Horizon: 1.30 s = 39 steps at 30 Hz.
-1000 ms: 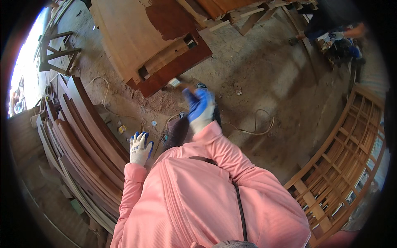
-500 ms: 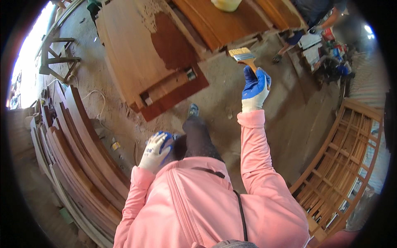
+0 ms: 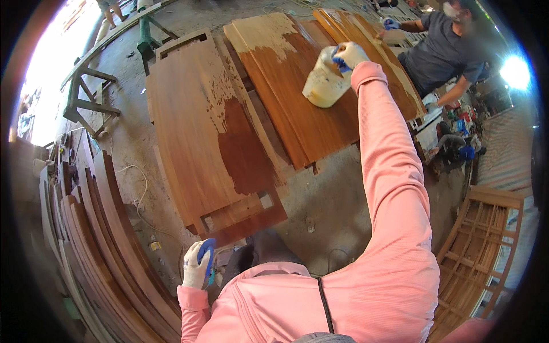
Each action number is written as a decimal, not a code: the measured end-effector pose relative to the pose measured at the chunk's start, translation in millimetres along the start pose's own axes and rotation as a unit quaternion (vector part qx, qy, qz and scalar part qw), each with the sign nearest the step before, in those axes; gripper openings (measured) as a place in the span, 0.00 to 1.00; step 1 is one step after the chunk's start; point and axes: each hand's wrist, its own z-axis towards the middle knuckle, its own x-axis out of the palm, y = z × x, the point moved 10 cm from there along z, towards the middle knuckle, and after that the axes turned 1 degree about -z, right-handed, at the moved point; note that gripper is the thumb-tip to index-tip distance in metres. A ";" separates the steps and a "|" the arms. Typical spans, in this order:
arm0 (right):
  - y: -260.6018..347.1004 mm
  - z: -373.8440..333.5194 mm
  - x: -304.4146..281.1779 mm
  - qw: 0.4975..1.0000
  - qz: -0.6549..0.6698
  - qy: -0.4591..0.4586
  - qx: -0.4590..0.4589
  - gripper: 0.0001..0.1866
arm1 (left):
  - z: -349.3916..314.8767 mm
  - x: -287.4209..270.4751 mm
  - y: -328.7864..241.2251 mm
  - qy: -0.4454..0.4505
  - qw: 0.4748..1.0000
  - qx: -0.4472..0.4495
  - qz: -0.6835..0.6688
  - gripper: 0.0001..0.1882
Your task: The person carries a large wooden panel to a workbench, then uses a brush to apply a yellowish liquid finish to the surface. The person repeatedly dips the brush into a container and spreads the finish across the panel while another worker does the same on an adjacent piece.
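Observation:
My right hand [image 3: 350, 57], in a white glove with blue coating, grips a paintbrush [image 3: 344, 67] by its wooden handle. The bristles are down inside a whitish translucent plastic jug [image 3: 326, 91], hidden from sight. This jug holds pale liquid and stands on a glossy brown wooden panel [image 3: 286, 91]. Low beside the near left corner of another wooden panel [image 3: 183, 126], my gloved left hand [image 3: 199, 263] hangs loosely curved, with nothing seen in it. Dark wet finish covers part of that panel's right side and its near edge; the rest looks pale and dry.
Long wooden boards [image 3: 108, 228] stand stacked at left, near a green sawhorse [image 3: 91, 100]. At far right a co-worker [image 3: 443, 51] in a dark shirt leans over a third panel [image 3: 372, 46]. A wooden lattice frame [image 3: 480, 246] lies at lower right.
My right hand has reached forward with the paintbrush and lowered it into the jug. My body is closer to the panels. The left hand has come off my thigh.

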 end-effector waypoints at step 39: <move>235.2 -160.7 264.3 0.917 0.338 0.136 0.164 0.09 | 171.5 -120.3 11.1 0.176 0.921 0.342 0.055 0.17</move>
